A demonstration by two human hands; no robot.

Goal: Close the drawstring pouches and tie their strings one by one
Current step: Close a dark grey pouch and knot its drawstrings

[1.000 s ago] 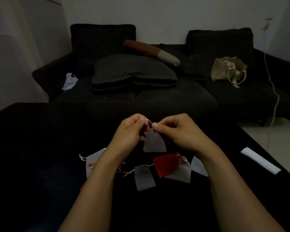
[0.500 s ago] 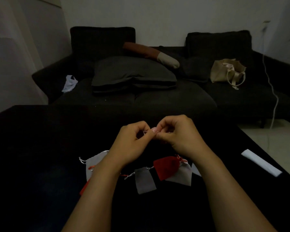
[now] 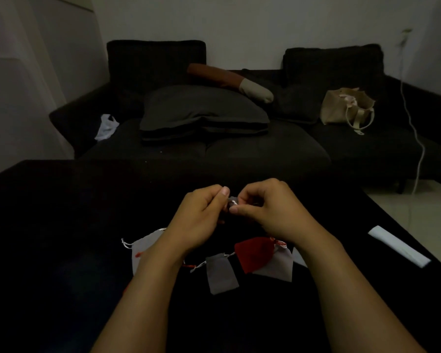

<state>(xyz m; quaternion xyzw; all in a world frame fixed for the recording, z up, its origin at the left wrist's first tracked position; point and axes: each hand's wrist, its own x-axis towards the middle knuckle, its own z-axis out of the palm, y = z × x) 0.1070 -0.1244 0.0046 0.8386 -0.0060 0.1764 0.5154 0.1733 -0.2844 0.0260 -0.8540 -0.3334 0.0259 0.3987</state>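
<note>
I see the left hand (image 3: 199, 220) and the right hand (image 3: 273, 212) close together above the black table (image 3: 49, 225), both with curled fingers pinching the white string (image 3: 234, 203) of a small grey pouch (image 3: 231, 200), which is mostly hidden between them. On the table below lie a red pouch (image 3: 253, 253) and a dark grey pouch (image 3: 220, 272).

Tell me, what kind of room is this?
Probably a living room at home: a dark fabric sofa with a big grey cushion, a beige tote bag on its seat, and a low black table.
</note>
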